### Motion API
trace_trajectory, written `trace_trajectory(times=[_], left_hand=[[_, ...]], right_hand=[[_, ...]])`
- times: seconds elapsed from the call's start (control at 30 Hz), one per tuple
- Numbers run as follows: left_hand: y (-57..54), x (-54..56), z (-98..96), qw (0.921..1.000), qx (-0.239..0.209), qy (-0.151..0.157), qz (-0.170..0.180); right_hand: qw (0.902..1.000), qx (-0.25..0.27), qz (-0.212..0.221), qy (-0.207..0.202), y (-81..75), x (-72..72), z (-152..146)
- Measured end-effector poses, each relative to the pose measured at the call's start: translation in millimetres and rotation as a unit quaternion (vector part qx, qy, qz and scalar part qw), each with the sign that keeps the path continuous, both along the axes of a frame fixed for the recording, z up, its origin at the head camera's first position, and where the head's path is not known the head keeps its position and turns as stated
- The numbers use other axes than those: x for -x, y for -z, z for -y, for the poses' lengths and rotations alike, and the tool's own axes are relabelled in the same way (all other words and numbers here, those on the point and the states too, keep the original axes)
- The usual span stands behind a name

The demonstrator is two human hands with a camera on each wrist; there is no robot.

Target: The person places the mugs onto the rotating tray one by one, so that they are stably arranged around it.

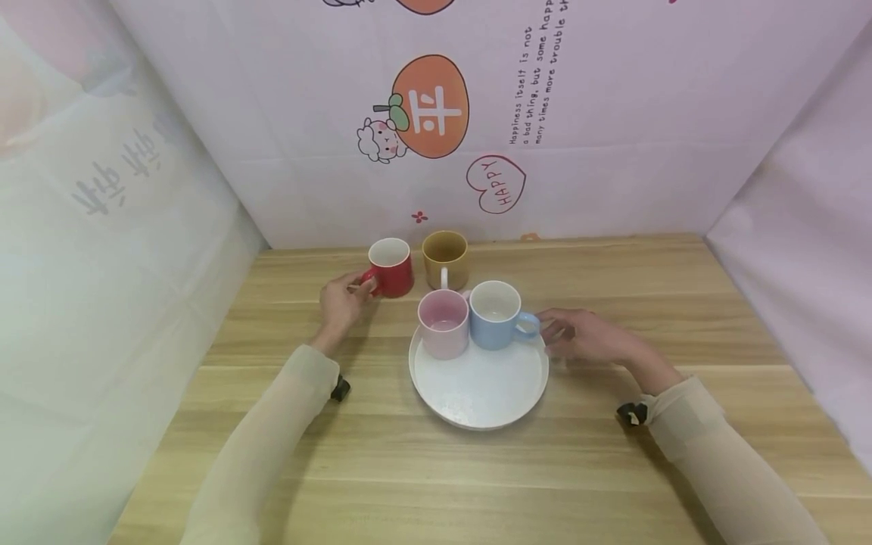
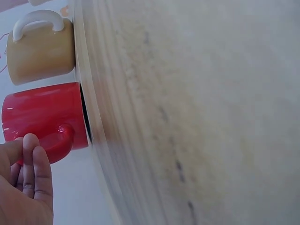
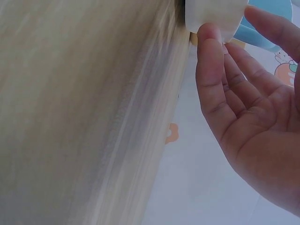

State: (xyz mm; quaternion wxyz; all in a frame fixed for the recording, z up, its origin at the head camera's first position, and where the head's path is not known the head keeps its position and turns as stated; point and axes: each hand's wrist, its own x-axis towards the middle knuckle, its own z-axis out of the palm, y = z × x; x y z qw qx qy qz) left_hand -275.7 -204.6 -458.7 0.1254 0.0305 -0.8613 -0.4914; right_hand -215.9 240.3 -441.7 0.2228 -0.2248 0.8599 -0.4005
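Note:
At the back left of the table, my left hand (image 1: 341,303) pinches the handle of a red mug (image 1: 398,277) with a white inside. The left wrist view shows thumb and fingers at the red handle (image 2: 61,144). My right hand (image 1: 586,335) is beside the right rim of a round white tray (image 1: 480,393), its fingers spread and loosely bent near the handle of a light blue mug (image 1: 492,327). In the right wrist view, the fingertips (image 3: 209,33) overlap the tray's edge. A pink mug (image 1: 446,341) stands on the tray, left of the blue one.
Behind the tray stands a mustard yellow mug (image 1: 455,261) with a white handle, just right of the red mug. The wooden table (image 1: 422,484) ends at a printed cloth (image 1: 327,174) at the back. More cloth hangs along both sides.

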Motion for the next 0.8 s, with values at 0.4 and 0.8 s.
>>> trace_trajectory(times=[0.4, 0.8], left_hand=[[-4.6, -10.5, 6.1, 0.9999, -0.001, 0.007, -0.01], [-10.6, -22.7, 9.2, 0.9994, -0.024, 0.016, -0.019]], right_hand=[[1.0, -0.001, -0.003, -0.001, -2.0, -0.6, -0.1], [0.9996, -0.009, -0.024, -0.01, -2.2, -0.6, -0.1]])
